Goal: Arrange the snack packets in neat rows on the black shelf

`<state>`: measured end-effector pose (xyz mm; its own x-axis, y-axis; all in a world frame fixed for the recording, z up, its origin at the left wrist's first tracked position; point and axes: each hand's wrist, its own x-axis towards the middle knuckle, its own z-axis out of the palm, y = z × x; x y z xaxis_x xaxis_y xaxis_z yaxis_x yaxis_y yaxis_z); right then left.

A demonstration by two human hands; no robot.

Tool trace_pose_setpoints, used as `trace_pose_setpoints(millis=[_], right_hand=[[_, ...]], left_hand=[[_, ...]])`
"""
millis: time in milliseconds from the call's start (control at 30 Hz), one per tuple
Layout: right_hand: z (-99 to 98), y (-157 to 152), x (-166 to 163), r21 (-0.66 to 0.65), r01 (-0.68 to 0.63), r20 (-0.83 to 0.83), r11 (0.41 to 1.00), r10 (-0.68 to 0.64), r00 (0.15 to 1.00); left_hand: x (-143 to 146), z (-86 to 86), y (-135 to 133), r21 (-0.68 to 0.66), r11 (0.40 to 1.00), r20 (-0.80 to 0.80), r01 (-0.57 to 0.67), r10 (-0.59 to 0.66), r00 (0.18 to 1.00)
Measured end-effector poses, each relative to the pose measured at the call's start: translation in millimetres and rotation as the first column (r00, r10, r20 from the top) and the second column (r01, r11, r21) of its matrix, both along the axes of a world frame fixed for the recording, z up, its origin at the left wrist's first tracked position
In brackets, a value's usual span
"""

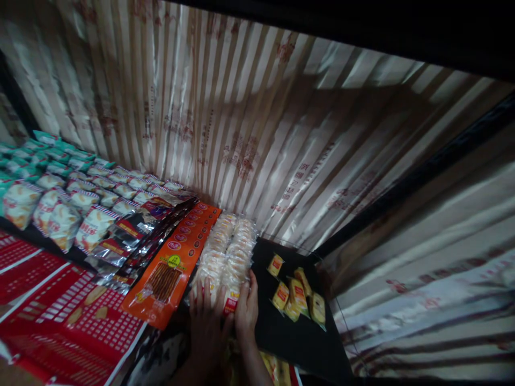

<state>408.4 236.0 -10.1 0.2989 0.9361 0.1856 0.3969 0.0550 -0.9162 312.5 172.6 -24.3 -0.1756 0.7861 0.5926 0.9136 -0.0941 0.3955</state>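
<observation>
Two side-by-side rows of clear-wrapped, pale round snack packs [228,252] run from the shelf's front edge toward the back. My left hand [208,321] lies against their front end, fingers stretched out and apart. Along the right row's front corner rests my right hand [246,308], its fingers extended flat against the side of the packs. Neither hand is closed around a pack. Left of the rows is an orange snack bag [173,265] with brown sticks pictured on it. Several small yellow wrapped cakes [296,297] lie loose on the black shelf [281,332] to the right.
Dark silver bags [132,233], white chip bags [94,228] and green bags [24,170] fill the shelf's left side. Red baskets [80,321] stand below its front edge. Behind hangs a pleated printed sheet [241,118], with a dark frame post [402,182] at right.
</observation>
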Motion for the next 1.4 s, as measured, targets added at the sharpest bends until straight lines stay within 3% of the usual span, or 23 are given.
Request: trace_pose_setpoints(millis=[267, 400, 600, 733, 800, 867, 933, 967, 1033, 1167, 1400], right_hand=[[2.0, -1.0, -0.5, -0.003, 0.009, 0.030, 1.000, -0.009, 1.000], [5.0, -15.4, 4.1, 0.054, 0.024, 0.021, 0.998, -0.025, 0.999], [8.2, -72.3, 21.8, 0.079, 0.084, 0.018, 0.993, -0.086, 0.996], [-7.9, -123.1, 48.4, -0.012, 0.127, 0.051, 0.992, -0.127, 0.991], [-20.6, -145.4, 65.3, -0.065, 0.147, 0.098, 0.987, -0.141, 0.985], [-31.6, -161.4, 81.3, -0.100, 0.168, 0.138, 0.981, -0.153, 0.978], [-38.0, -169.7, 94.0, -0.099, 0.170, 0.173, 0.980, -0.151, 0.973], [-39.3, -171.4, 98.5, -0.088, 0.167, 0.189, 0.982, -0.148, 0.971], [-39.8, -171.6, 103.6, -0.054, 0.162, 0.211, 0.985, -0.148, 0.966], [-41.0, -169.9, 100.7, 0.004, 0.140, 0.234, 0.990, -0.137, 0.963], [-45.1, -173.9, 87.6, -0.025, 0.083, 0.340, 0.996, -0.070, 0.938]], left_hand=[[0.0, -7.5, 3.3, 0.040, 0.999, 0.016, -0.021, 0.020, 1.000], [-2.3, -10.3, 2.4, 0.020, 1.000, 0.038, 0.016, -0.017, 0.999], [-11.3, 5.7, -6.8, 0.091, 0.992, 0.033, 0.083, -0.086, 0.996], [-17.9, 15.4, -32.9, 0.043, 0.977, 0.057, 0.211, -0.213, 0.975], [-18.0, 13.4, -55.4, -0.087, 0.923, 0.058, 0.375, -0.371, 0.927], [-15.3, 7.1, -79.2, -0.292, 0.788, 0.071, 0.542, -0.547, 0.834], [-11.6, -0.4, -98.0, -0.474, 0.649, 0.090, 0.595, -0.636, 0.766], [-10.3, -3.4, -103.9, -0.535, 0.613, 0.094, 0.581, -0.640, 0.762], [-9.9, -6.3, -109.0, -0.602, 0.596, 0.093, 0.532, -0.609, 0.787], [-17.4, -2.1, -105.2, -0.638, 0.620, 0.098, 0.457, -0.523, 0.847], [-24.7, -1.3, -109.5, -0.737, 0.552, 0.046, 0.390, -0.535, 0.844]])
